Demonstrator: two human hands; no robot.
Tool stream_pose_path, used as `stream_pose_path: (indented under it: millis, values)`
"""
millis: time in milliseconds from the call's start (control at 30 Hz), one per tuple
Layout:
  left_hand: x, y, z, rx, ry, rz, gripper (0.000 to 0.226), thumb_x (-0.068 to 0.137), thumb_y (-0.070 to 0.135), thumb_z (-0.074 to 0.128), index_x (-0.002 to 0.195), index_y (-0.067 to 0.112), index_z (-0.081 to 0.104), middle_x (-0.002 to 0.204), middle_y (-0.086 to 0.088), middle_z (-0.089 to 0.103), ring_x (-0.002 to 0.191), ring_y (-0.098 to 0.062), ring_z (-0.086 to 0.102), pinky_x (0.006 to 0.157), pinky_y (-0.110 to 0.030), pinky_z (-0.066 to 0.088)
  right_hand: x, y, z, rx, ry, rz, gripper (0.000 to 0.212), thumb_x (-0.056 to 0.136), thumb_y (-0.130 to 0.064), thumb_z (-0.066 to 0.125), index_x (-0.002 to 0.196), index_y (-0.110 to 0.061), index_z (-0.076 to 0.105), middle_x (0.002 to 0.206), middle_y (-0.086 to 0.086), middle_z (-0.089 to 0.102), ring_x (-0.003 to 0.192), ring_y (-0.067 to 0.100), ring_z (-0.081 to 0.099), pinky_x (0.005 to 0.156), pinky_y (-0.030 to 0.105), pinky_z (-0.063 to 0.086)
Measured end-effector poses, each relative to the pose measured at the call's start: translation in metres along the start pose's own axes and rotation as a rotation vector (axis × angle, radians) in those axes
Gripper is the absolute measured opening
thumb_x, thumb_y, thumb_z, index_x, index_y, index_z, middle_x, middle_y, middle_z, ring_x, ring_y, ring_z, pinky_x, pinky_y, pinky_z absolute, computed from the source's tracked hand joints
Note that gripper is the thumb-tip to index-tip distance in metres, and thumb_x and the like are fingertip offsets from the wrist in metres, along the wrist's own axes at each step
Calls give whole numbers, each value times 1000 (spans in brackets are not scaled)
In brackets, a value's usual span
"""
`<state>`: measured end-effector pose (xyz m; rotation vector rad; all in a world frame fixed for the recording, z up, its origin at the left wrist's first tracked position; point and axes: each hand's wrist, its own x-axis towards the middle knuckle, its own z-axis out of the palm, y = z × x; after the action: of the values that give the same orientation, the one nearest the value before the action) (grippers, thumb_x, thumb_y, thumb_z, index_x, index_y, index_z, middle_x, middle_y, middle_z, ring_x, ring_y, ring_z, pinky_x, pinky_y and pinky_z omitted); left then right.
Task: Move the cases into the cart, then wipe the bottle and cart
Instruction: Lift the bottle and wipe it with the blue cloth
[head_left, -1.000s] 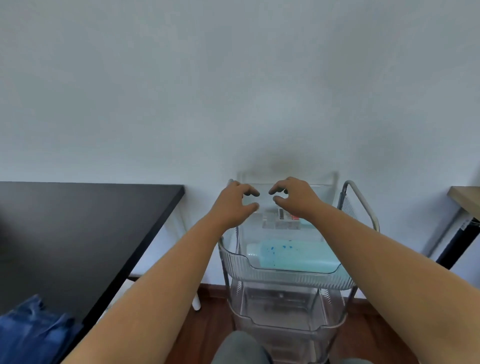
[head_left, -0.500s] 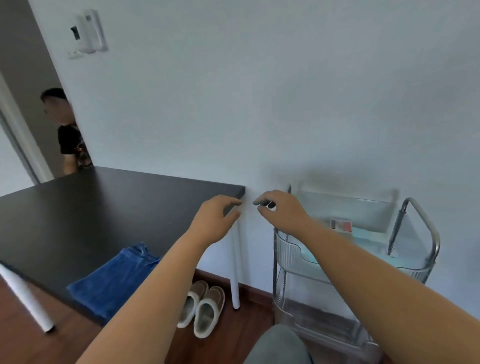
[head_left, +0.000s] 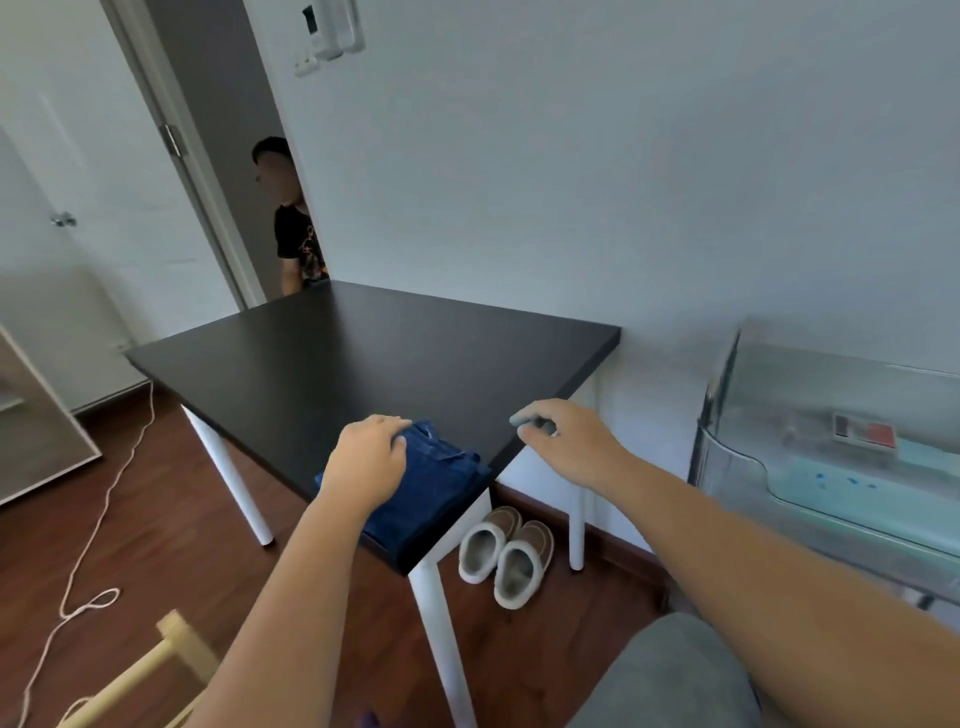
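Centre of the frame, near corner of the black table (head_left: 363, 364): folded blue cloth (head_left: 431, 493), left hand (head_left: 366, 460) laid on its left part, fingers curled over the top edge, seemingly gripping it. Right hand (head_left: 563, 441) hovers just right of the table edge, fingers loosely curled, nothing in it. Cart (head_left: 727, 467) at right edge of frame, clear ribbed tray; pale blue bottle (head_left: 852, 483) lying inside, blurred. Cases not clearly visible. Cloth probably soft, light, floppy; pinch the folded stack so it stays bunched. Bottle likely smooth, slippery; steady by its body when wiping.
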<state>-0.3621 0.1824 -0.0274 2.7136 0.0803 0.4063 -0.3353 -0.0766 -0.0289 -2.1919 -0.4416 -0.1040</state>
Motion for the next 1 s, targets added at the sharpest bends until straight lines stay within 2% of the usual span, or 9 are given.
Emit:
stream_pose_path:
  millis: [100, 200, 300, 367, 567, 700, 767, 833, 1000]
  values:
    - [1, -26, 4, 192, -145, -190, 50, 102, 36, 39, 149, 19, 41, 153, -6, 42, 139, -30, 36, 112, -43, 34, 7, -5, 29, -22, -49, -13, 24, 93, -28, 54, 113, -32, 66, 97, -20, 58, 81, -5, 53, 64, 5, 35]
    - [-1, -34, 12, 236, -213, -294, 63, 101, 51, 31, 156, 20, 24, 158, -7, 30, 141, -33, 30, 111, -47, 31, 13, -8, 51, -65, -116, -18, 33, 94, -31, 54, 127, -28, 58, 117, -8, 60, 96, 1, 55, 77, 9, 36]
    - [-2, -34, 18, 286, -92, -271, 61, 99, 51, 34, 152, 22, 32, 148, -9, 40, 131, -32, 38, 105, -46, 35, 17, -8, 66, -159, -186, 4, 48, 94, -39, 51, 139, -25, 47, 138, 1, 50, 128, 19, 42, 99, 29, 39]
    - [-3, -33, 22, 243, -39, -259, 54, 99, 50, 38, 146, 24, 44, 137, -10, 48, 123, -32, 44, 101, -45, 39, 18, -10, 73, -190, -198, 28, 53, 93, -44, 50, 142, -26, 43, 141, 2, 46, 134, 26, 31, 105, 40, 34]
    - [0, -24, 24, -79, 13, -157, 35, 99, 44, 48, 109, 17, 67, 98, -1, 60, 91, -21, 58, 77, -36, 48, 19, -8, 76, -81, -181, 33, 62, 85, -47, 61, 141, -30, 42, 135, -1, 47, 130, 23, 37, 106, 41, 38]
    - [0, 1, 16, -266, 35, 86, 25, 99, 39, 51, 114, 26, 67, 95, 11, 59, 85, -5, 56, 74, -27, 48, 19, -1, 61, 65, -171, 117, 77, 74, -59, 67, 142, -34, 39, 127, -9, 54, 116, 12, 51, 90, 28, 46]
    - [2, 18, 9, -447, -18, 158, 19, 99, 36, 53, 112, 34, 67, 100, 18, 67, 92, 0, 62, 78, -20, 51, 15, -2, 43, 242, -176, 142, 64, 70, -58, 73, 128, -44, 49, 112, -18, 62, 102, 4, 61, 74, 17, 47]
    - [6, 38, 4, -622, -134, 208, 17, 99, 35, 54, 109, 40, 68, 101, 21, 72, 93, 1, 67, 75, -16, 54, 11, 0, 22, 440, -216, 97, 36, 74, -41, 79, 102, -53, 62, 99, -20, 71, 94, 1, 67, 67, 11, 51]
    - [19, 93, 13, -871, -252, 274, 17, 100, 30, 55, 107, 32, 70, 101, 9, 74, 93, -13, 71, 79, -31, 59, -10, 17, -31, 652, -144, 134, 29, 79, -24, 78, 106, -18, 72, 106, 3, 74, 100, 18, 70, 81, 25, 56]
